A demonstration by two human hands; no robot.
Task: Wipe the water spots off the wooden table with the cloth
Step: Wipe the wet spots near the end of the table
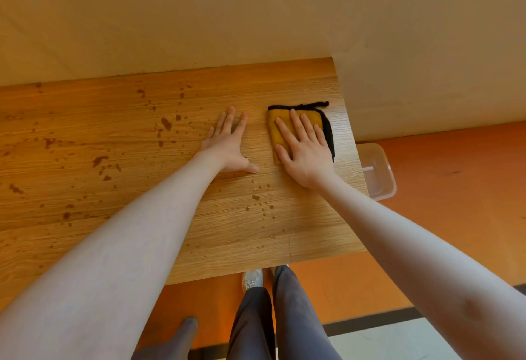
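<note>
Pressing flat: my right hand (306, 150) lies with straight fingers on the folded cloth (280, 131), nothing curled round it; my left hand (229, 143) lies open, palm down, on the bare wooden table (313, 234) just beside the cloth at its 9 o'clock.

Item, step in hand: first stroke, by my judgement not yet begun. To do it well, I keep the palm weight even over the cloth and sweep toward 9 o'clock, where the largest water spots (166, 123) lie, then draw back toward 6 o'clock for the small drops (256, 197) near my wrist. Overlapping passes; left hand should lift clear of the path. Risk: flat fingers may slide off the cloth if pressure is light.

Item, cloth: mustard-yellow, folded to a small rectangle, black edging along its 12 and 3 o'clock sides with a loose black tail. Sits near the table's right end, toward the far edge.

Item, table: light wood grain, spots scattered widely across its left half, dark and irregular.
</note>
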